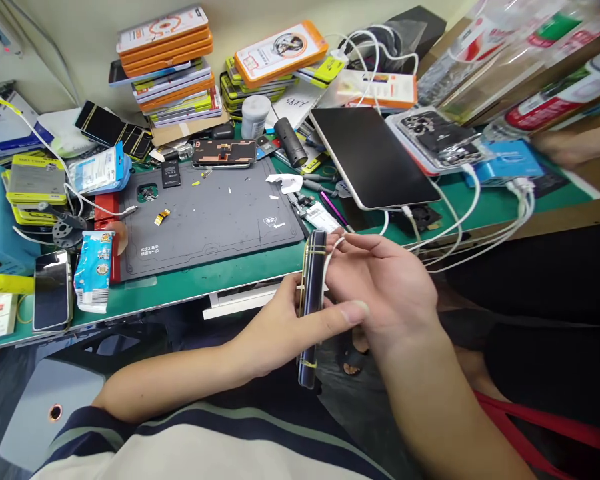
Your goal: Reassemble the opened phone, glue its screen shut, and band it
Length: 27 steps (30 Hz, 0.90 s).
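My left hand point(275, 327) is closed around a dark smartphone point(309, 333) held edge-up, its thumb stretched over the near side. Thin yellowish rubber bands wrap the phone near its top and bottom. My right hand point(385, 280) is turned palm up beside the phone, thumb and fingertips pinched together at a thin white cable point(328, 257). That cable curves down along the phone's right side; its end is hidden. Beyond the hands lies a grey work mat point(205, 220) bearing a phone battery point(171, 174), a small gold flex part point(163, 217) and an opened phone point(224, 153).
Orange boxes point(165, 33) are stacked at the back. A dark tablet point(373, 157) leans at the right, near a blue charger block point(510, 162) with white cables. Another phone point(53, 290) and a blue packet point(94, 272) sit front left. Another person's arm point(580, 147) reaches in at right.
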Motion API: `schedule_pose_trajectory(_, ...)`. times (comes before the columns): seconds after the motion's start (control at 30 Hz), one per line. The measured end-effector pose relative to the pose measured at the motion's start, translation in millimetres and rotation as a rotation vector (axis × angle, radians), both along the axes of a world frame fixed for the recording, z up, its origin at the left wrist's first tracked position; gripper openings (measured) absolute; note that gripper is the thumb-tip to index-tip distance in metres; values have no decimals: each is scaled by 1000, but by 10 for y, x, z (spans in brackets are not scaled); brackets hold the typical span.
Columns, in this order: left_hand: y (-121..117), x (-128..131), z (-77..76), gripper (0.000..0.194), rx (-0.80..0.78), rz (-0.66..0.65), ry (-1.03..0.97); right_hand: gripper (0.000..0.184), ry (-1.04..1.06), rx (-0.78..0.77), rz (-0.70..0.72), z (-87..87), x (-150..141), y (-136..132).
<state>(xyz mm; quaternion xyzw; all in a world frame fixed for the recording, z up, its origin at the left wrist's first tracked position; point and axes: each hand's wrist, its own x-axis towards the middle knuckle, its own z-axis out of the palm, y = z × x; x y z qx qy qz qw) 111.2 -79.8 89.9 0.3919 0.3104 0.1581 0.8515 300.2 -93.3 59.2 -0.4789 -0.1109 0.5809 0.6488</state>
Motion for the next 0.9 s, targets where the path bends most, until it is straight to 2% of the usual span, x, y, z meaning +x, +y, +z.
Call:
schedule_pose_trajectory(0.17,72,43,-18,90,-53,61,-44,34,-141,-48,148,9,27,-152)
schedule_pose_trajectory(0.43,260,53,49,77,-244,48,-58,56,-581,-138,235,-350,-14,-706)
schedule_pose_trajectory(0.57,273,50,55,69,-303,53,-91,58,-847,-215,291,-307,-77,-964)
schedule_pose_trajectory(0.73,290,53,100,62,-394,85,-115,59,-1086,-294,492,-194,-131,-1163)
schedule_pose_trajectory(0.8,304,42,111,63,-409,105,-134,61,-1150,-335,557,-202,-118,-1217)
schedule_pose_trajectory(0.9,345,8,131,62,-422,130,-182,69,-1235,-414,575,-262,-18,-1308)
